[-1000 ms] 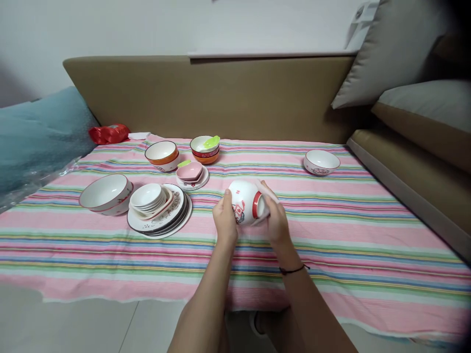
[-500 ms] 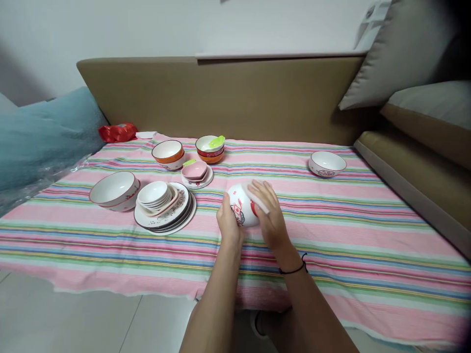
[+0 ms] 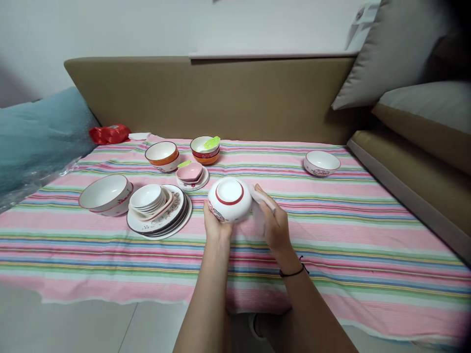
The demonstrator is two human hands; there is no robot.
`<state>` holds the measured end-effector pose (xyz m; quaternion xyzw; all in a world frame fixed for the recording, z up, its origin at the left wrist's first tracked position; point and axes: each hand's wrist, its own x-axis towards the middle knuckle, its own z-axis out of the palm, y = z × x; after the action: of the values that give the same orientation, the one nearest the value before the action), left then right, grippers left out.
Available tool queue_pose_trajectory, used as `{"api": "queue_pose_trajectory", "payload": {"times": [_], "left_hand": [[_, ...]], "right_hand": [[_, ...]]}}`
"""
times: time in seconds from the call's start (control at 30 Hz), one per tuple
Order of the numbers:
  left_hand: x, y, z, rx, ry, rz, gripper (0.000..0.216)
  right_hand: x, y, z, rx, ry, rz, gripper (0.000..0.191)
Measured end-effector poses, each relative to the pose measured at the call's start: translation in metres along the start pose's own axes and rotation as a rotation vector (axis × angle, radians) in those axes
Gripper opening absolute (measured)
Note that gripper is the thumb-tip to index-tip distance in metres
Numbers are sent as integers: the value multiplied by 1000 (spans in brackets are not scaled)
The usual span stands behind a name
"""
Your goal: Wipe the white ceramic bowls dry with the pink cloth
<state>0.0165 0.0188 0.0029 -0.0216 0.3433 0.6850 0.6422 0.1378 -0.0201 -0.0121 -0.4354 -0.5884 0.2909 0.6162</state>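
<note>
Striped cloth (image 3: 349, 220) | left hand (image 3: 216, 228) curled round bowl (image 3: 232, 208) | right hand (image 3: 276, 228) half-closed on blurred white sheet (image 3: 258, 216), perhaps tissue

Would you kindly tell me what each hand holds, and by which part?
The left hand holds a round, red-ringed white bowl by its near left side; the right hand holds a thin white cloth, exact spot unclear.

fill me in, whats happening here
A person's left hand holds a white bowl with a red-ringed base, bottom up, above a pink striped cloth. The right hand holds a white cloth or tissue close to the bowl's side. Stacked plates sit to the left; a red-rimmed bowl stands apart on the right.
</note>
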Motion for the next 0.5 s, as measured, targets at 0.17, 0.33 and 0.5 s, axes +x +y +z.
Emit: {"api": "queue_pose_trajectory", "payload": {"times": [0.17,0.33,0.5], "left_hand": [[-10,-14,3,148,39,268,34],[-18,-20,4,269,-57,332,37],[-14,-13,5,142,-1,224,32]], "right_hand": [[-1,-1,21,49,71,97,46],[0,-6,18,-228,-63,-230,48],[1,-11,8,-393,-291,-422,54]]}}
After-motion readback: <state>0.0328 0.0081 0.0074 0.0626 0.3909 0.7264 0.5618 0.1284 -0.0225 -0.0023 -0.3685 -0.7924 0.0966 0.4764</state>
